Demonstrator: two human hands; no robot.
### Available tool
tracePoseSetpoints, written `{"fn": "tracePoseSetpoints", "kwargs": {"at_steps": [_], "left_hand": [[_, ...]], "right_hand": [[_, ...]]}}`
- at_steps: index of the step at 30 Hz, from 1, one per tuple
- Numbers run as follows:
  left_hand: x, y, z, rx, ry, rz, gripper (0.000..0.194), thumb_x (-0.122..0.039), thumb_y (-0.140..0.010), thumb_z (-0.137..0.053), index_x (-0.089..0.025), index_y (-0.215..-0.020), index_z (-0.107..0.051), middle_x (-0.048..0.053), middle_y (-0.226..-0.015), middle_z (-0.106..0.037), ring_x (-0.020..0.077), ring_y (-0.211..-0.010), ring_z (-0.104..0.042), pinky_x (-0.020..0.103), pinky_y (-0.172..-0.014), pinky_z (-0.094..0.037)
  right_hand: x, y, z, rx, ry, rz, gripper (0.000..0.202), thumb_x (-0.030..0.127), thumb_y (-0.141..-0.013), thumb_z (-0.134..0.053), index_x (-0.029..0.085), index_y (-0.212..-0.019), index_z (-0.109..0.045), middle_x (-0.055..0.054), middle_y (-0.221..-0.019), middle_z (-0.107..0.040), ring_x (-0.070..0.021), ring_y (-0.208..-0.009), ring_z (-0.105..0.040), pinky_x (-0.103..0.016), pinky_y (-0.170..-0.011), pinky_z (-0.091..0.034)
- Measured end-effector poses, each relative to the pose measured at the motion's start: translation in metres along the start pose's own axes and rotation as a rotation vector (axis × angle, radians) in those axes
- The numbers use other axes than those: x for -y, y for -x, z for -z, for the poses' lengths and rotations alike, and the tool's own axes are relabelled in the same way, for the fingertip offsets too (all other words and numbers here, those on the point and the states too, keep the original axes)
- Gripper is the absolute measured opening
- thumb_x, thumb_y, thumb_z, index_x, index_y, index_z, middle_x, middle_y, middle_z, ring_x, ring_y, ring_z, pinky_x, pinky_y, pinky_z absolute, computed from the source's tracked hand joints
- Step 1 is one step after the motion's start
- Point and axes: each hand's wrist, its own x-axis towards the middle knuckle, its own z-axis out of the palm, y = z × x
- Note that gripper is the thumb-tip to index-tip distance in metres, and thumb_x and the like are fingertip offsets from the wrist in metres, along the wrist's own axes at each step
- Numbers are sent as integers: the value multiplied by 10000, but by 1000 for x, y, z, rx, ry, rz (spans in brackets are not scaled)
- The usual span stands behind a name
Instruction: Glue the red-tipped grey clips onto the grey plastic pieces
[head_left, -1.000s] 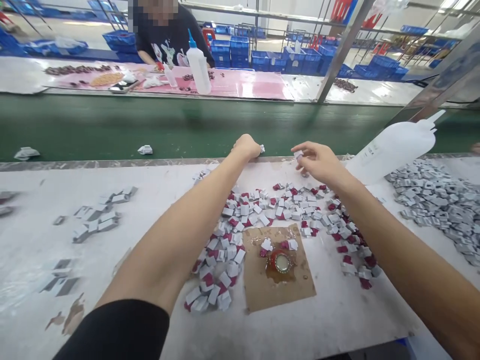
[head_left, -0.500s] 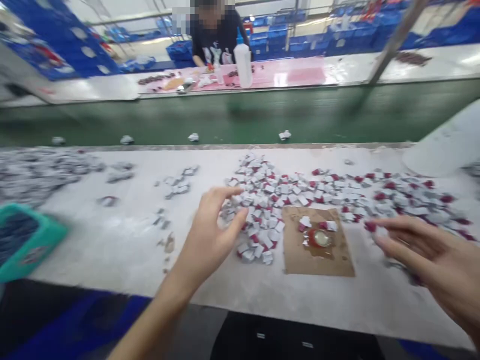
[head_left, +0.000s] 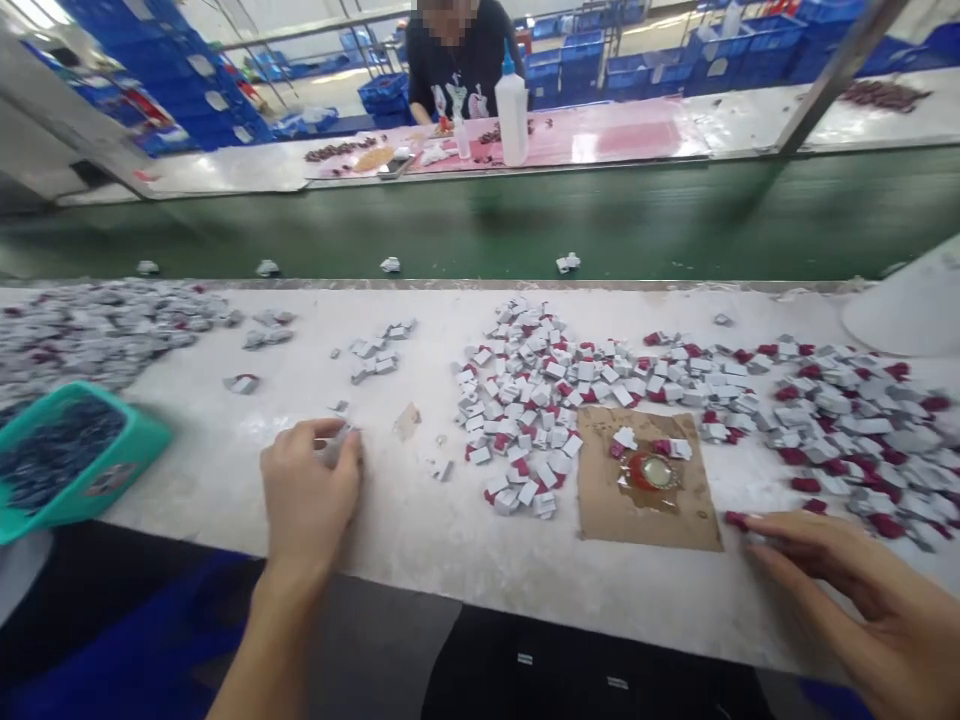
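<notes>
My left hand [head_left: 311, 490] rests on the pale table [head_left: 420, 540], its thumb and fingers closed round a small grey piece [head_left: 334, 447]. At the right, my right hand [head_left: 847, 580] pinches a small dark red and grey piece [head_left: 737, 520] just above the table. Between the hands lies a brown cardboard square [head_left: 645, 528] with a round glass-like dish [head_left: 656, 472] in a wet patch and a few red and grey pieces near it. A large pile of grey and red pieces [head_left: 536, 400] spreads behind and left of the cardboard.
A teal basket [head_left: 139, 450] of dark pieces stands at the left, before a grey heap [head_left: 112, 325]. A green belt [head_left: 450, 225] carries several small clusters. Across it sits a person [head_left: 469, 70] near a white bottle [head_left: 512, 120]. A white container [head_left: 915, 300] is at right.
My left hand has moved left and down from beside the central pile and closed round a grey piece. My right hand has lowered slightly with its piece. The view has shifted a little.
</notes>
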Motion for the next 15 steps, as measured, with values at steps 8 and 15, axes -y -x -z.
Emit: {"fn": "tracePoseSetpoints", "kwargs": {"at_steps": [8, 15], "left_hand": [[-12, 23, 2, 187, 85, 55, 416, -520, -790, -755, -254, -1106, -808, 78, -1217, -812, 321, -952, -823, 480, -962, -683], [10, 9, -9, 142, 106, 47, 271, -424, -791, -790, -308, -1030, -844, -3, -1004, -877, 299, -966, -867, 396, -860, -703]], "right_hand": [[17, -1, 11, 78, 18, 6, 226, 475, -1111, -783, 305, -1180, -915, -70, -1126, -885, -276, -958, -876, -385, -890, -754], [52, -15, 3, 13, -153, -96, 193, 407, -1070, -857, 331, -1237, -919, -48, -1142, -879, -238, -950, -861, -329, -837, -755]]}}
